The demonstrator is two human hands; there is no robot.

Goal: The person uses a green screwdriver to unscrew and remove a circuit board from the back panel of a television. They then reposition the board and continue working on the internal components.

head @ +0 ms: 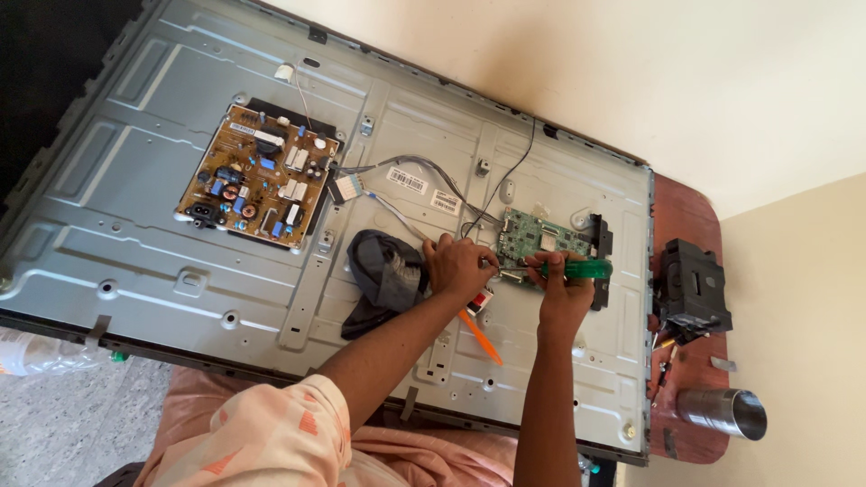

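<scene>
A large flat screen lies face down, its grey metal back panel (162, 180) exposed. My right hand (561, 289) grips a green-handled screwdriver (577, 268), its shaft pointing left at the lower edge of a small green circuit board (538, 236). My left hand (458, 267) rests with curled fingers just left of that board, near the screwdriver tip; what it pinches is hidden. An orange tool (481, 336) lies on the panel below my left hand.
A larger brown power board (257, 176) sits at the panel's upper left, joined by grey cables (424, 171). A dark cloth (383, 275) lies beside my left forearm. On the red-brown table (690, 216) at right stand a black part (693, 289) and a metal cylinder (722, 410).
</scene>
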